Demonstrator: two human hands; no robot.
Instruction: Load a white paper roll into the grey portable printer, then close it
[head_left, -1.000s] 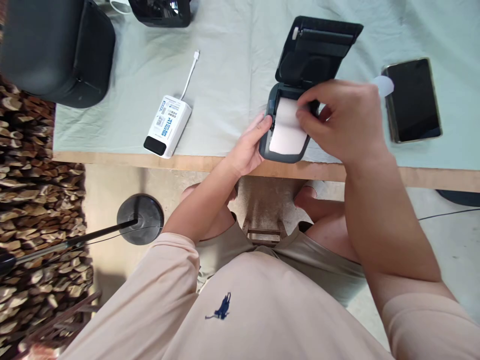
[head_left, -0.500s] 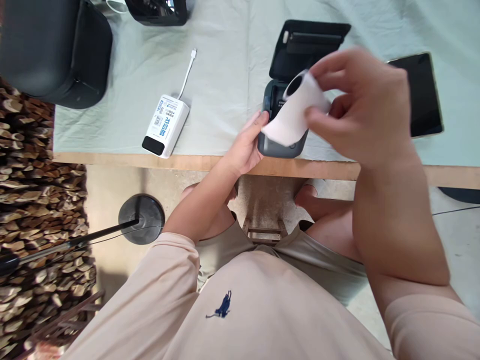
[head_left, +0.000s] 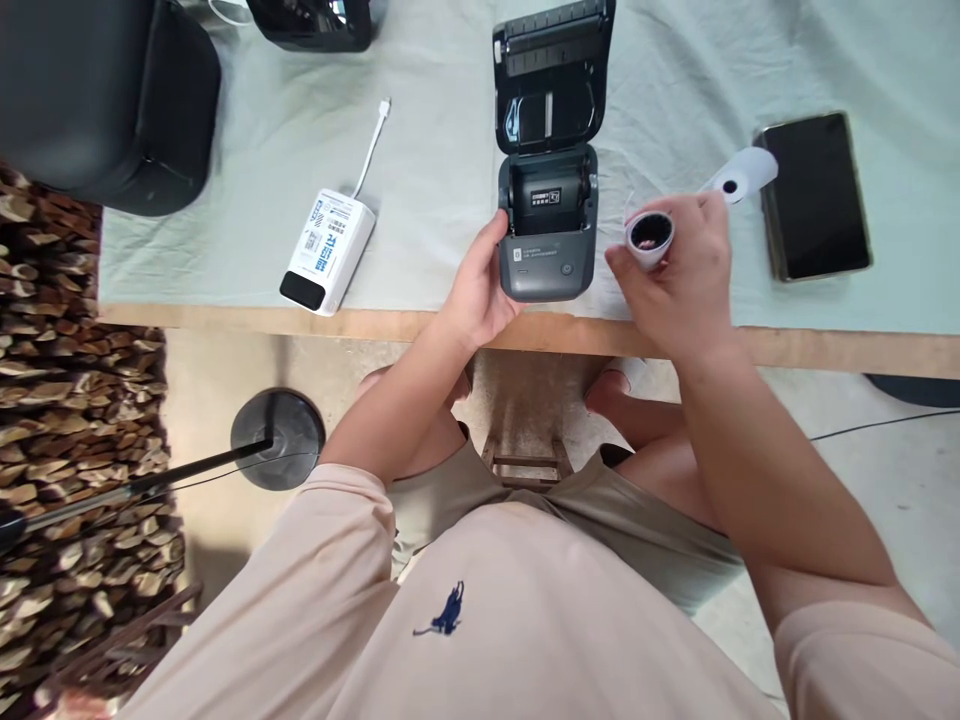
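Gripping the paper roll [head_left: 654, 260] around its side, hollow core facing up, the right hand [head_left: 686, 285] holds it clear of the lid-open printer [head_left: 547, 270], just to that hand's left. The left hand [head_left: 478, 285] clasps the printer's near-left edge; firm support there should stop rocking, while a light squeeze likely spares the roll. Beyond the right fingers lies a second roll [head_left: 754, 173], beside the phone [head_left: 817, 200].

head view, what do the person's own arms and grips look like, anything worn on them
The left arm and right arm leave short, loose, pale peach sleeves with no visible markings. No watch shows on either. The left grip and right grip are gloveless.
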